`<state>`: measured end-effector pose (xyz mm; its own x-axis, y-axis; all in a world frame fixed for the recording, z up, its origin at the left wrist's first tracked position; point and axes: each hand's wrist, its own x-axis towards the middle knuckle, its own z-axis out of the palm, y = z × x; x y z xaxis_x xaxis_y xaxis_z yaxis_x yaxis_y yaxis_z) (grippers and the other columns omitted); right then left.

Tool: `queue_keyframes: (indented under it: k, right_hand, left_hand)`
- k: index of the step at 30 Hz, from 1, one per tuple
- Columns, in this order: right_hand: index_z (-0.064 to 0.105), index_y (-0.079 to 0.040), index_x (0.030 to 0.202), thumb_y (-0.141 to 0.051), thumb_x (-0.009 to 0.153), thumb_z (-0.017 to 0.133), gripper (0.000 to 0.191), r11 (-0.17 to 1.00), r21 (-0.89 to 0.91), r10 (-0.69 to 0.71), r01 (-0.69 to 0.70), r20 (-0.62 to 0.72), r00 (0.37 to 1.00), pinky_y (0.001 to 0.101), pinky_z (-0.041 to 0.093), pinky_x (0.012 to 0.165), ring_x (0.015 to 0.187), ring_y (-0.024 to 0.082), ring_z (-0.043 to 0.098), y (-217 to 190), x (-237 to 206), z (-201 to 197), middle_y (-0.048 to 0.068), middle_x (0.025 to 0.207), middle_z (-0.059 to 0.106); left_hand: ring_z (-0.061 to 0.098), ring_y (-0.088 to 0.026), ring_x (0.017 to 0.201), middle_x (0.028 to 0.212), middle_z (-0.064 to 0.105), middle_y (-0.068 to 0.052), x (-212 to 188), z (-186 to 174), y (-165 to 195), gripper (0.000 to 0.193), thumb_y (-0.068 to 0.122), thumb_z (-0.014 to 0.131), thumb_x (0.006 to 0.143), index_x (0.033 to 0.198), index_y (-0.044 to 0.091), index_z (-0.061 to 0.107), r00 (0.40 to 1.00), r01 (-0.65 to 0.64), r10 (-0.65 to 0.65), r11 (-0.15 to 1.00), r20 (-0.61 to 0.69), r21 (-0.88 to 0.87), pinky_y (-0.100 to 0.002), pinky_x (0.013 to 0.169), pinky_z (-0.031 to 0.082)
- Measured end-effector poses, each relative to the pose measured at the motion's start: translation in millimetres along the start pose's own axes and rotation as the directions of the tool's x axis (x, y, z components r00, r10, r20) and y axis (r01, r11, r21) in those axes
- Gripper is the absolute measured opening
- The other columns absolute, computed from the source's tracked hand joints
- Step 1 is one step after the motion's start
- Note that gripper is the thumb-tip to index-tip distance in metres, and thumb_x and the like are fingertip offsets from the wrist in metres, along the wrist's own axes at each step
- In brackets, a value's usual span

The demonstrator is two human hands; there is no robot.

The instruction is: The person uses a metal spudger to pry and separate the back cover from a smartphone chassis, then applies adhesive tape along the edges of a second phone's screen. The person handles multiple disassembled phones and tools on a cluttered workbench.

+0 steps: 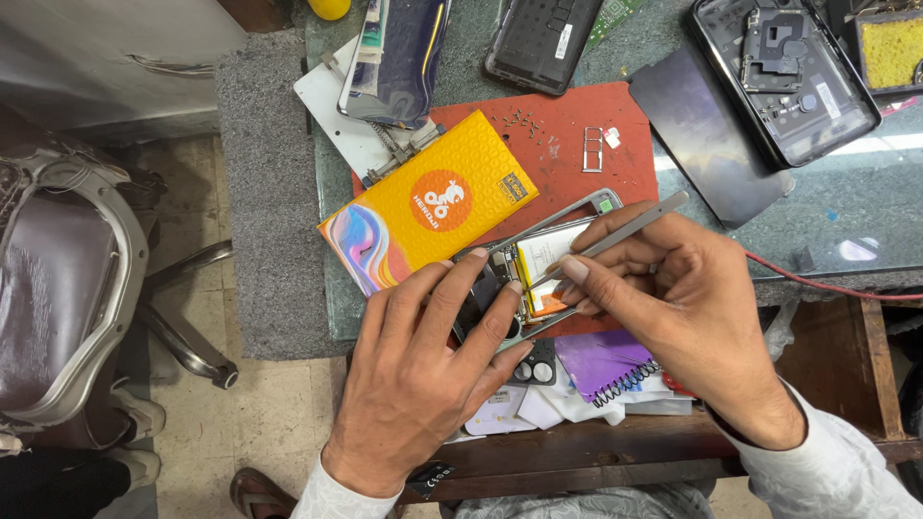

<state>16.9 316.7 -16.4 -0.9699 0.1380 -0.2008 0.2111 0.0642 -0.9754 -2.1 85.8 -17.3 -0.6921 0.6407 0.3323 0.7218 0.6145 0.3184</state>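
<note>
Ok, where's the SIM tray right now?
The SIM tray lies on the red mat, beyond the right hand, beside scattered screws.

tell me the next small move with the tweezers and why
Probably ease the tweezers tip a little further in. The right hand has the tip at the battery edge inside the open phone, and the left hand pins the frame.
</note>
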Motion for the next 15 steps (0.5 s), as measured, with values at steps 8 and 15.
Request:
queue_keyframes:
  k: [8,15]
  right_hand:
    - [0.064,0.005,0.110,0.001,0.090,0.070,0.021,1.000,0.022,-0.009,0.010,-0.043,0.999,0.0260,0.065,0.067,0.079,0.014,0.076,-5,-3,2,0.013,0.090,0.077]
    - [0.066,0.000,0.116,-0.006,0.103,0.055,0.019,0.980,-0.193,-0.054,0.045,-0.038,0.998,0.0291,0.051,0.060,0.068,0.010,0.059,-14,-17,-23,0.003,0.078,0.063]
  left_hand:
    - [0.055,-0.031,0.126,0.137,0.058,-0.014,3,3,7,0.045,0.036,0.077,0.092,0.126,0.008,0.069,1.000,-0.021,0.022,0.997,-0.018,0.078,-0.047,0.098,0.049]
    - [0.055,-0.032,0.125,0.135,0.058,-0.013,5,4,17,0.044,0.036,0.076,0.092,0.126,0.008,0.069,1.000,0.013,-0.014,0.993,0.009,0.113,-0.046,0.095,0.049]
